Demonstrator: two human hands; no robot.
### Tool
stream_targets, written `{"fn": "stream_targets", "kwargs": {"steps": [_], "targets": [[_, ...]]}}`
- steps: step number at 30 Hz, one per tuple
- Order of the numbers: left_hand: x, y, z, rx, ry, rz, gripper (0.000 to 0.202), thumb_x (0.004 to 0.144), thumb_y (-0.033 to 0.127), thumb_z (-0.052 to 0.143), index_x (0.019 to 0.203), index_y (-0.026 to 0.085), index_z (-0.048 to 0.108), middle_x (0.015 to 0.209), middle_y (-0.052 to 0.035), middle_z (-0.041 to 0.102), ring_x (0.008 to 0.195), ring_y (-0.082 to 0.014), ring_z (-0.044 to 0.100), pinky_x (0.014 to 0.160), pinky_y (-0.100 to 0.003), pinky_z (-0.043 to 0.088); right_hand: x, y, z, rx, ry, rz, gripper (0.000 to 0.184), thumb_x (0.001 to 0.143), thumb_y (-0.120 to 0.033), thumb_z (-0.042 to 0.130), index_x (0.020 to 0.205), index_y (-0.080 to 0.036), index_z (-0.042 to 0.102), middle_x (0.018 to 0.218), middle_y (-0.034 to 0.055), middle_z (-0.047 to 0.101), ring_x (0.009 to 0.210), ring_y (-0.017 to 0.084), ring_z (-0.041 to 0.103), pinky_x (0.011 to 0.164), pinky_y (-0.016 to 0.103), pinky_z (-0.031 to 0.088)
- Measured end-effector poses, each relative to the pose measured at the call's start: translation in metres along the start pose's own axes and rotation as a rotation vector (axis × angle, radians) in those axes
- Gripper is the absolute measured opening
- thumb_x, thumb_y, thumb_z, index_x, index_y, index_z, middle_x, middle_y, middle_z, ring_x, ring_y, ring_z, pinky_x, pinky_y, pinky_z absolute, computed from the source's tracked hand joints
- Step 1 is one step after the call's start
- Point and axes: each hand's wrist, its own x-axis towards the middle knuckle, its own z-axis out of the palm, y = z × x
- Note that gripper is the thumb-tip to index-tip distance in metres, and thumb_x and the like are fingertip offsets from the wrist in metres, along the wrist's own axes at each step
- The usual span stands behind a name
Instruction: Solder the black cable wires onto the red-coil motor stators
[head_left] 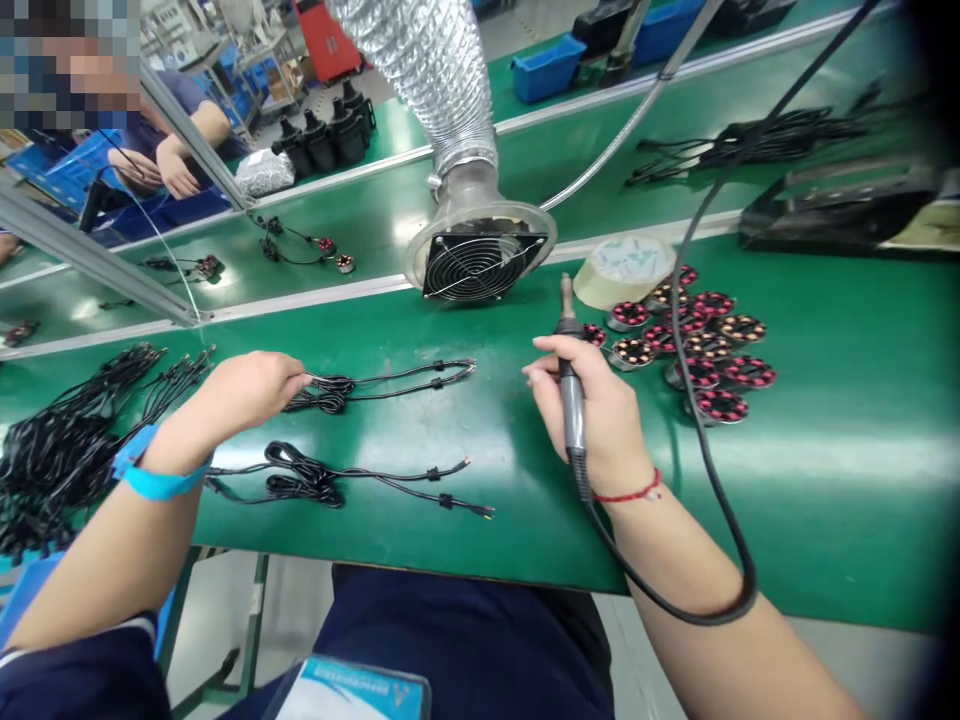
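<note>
My left hand [251, 390], a blue band on its wrist, pinches the near end of a coiled black cable [330, 393] lying on the green bench. Two stripped leads of this cable point right, toward the bench's middle. Closer to me lies a second coiled black cable [304, 477], its two wire ends also to the right. In my right hand [600, 410] is a soldering iron [573, 405], tip upward, its cord looping down past my wrist. Right of that hand sit several round motor stators [721, 406] with red or copper-coloured windings, beside a roll of tape [622, 272].
A fume extractor fan [480, 265] hangs at the back on a foil duct [427, 70]. Many black cables [67, 440] are heaped at the left. A dark stand [840, 205] is at the back right. Across the bench, a co-worker's hands [161, 168] show.
</note>
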Motion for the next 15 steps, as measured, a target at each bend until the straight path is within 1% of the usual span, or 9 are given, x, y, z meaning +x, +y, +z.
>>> {"fn": "stream_targets", "kwargs": {"steps": [2,3,4,5,7,8,9,12,15], "targets": [[0.014,0.013,-0.015,-0.115,-0.032,0.092,0.044,0.097,0.042,0.033,0.083,0.018,0.067,0.078,-0.0067,0.069,0.070,-0.0207,0.062,0.062,-0.029,0.041,0.000,0.002,-0.001,-0.006,-0.011,-0.002,0.024,0.089,-0.023,0.055,0.113,-0.024,0.060,0.087,0.0027,0.073,0.078,0.017,0.072,0.078,0.033,0.059],[0.023,0.023,-0.017,-0.197,-0.046,0.162,0.046,0.098,0.043,0.033,0.080,0.017,0.066,0.075,-0.0056,0.068,0.068,-0.0189,0.060,0.062,-0.028,0.041,0.000,0.002,-0.002,-0.008,-0.021,0.006,0.023,0.091,-0.024,0.054,0.113,-0.024,0.060,0.089,0.0033,0.073,0.077,0.017,0.072,0.078,0.033,0.059],[0.033,0.035,-0.017,-0.288,-0.054,0.238,0.045,0.098,0.043,0.033,0.081,0.017,0.066,0.078,-0.0052,0.068,0.070,-0.0178,0.060,0.064,-0.028,0.042,0.001,0.003,-0.005,-0.012,-0.037,0.020,0.024,0.092,-0.026,0.052,0.115,-0.023,0.060,0.091,0.0040,0.074,0.076,0.017,0.073,0.076,0.032,0.060],[0.044,0.048,-0.015,-0.371,-0.058,0.322,0.044,0.098,0.042,0.033,0.089,0.017,0.068,0.086,-0.0056,0.069,0.076,-0.0176,0.062,0.069,-0.027,0.044,0.003,0.004,-0.009,-0.019,-0.059,0.040,0.026,0.094,-0.027,0.051,0.118,-0.023,0.059,0.094,0.0046,0.074,0.074,0.016,0.073,0.075,0.032,0.060],[0.067,0.073,-0.004,-0.403,-0.019,0.443,0.035,0.096,0.036,0.040,0.109,0.016,0.066,0.108,-0.0087,0.067,0.091,-0.0201,0.062,0.078,-0.029,0.045,0.009,0.006,-0.019,-0.056,-0.109,0.085,0.032,0.096,-0.029,0.048,0.126,-0.023,0.055,0.098,0.0054,0.075,0.072,0.016,0.074,0.073,0.032,0.061],[0.077,0.084,0.002,-0.395,-0.007,0.436,0.036,0.094,0.036,0.045,0.119,0.015,0.061,0.115,-0.0105,0.063,0.094,-0.0217,0.062,0.079,-0.031,0.045,0.012,0.007,-0.026,-0.092,-0.143,0.094,0.033,0.096,-0.029,0.046,0.127,-0.023,0.055,0.099,0.0060,0.076,0.075,0.017,0.074,0.074,0.034,0.061],[0.086,0.093,0.009,-0.396,0.007,0.427,0.038,0.092,0.034,0.049,0.124,0.015,0.058,0.120,-0.0116,0.061,0.094,-0.0225,0.062,0.079,-0.032,0.045,0.016,0.009,-0.032,-0.141,-0.178,0.093,0.033,0.096,-0.029,0.046,0.127,-0.022,0.055,0.101,0.0070,0.076,0.079,0.020,0.075,0.076,0.037,0.061],[0.100,0.105,0.021,-0.450,0.020,0.468,0.029,0.089,0.029,0.053,0.115,0.016,0.059,0.111,-0.0091,0.062,0.092,-0.0217,0.061,0.077,-0.031,0.044,0.027,0.023,-0.047,-0.328,-0.257,0.051,0.030,0.093,-0.028,0.045,0.118,-0.020,0.058,0.105,0.0115,0.075,0.092,0.031,0.073,0.079,0.048,0.060],[0.099,0.104,0.023,-0.515,-0.018,0.522,0.018,0.089,0.027,0.052,0.102,0.017,0.059,0.095,-0.0055,0.065,0.082,-0.0186,0.058,0.069,-0.028,0.039,0.033,0.045,-0.051,-0.489,-0.280,0.016,0.032,0.088,-0.023,0.044,0.117,-0.017,0.057,0.100,0.0147,0.073,0.090,0.035,0.070,0.076,0.052,0.057]]}}
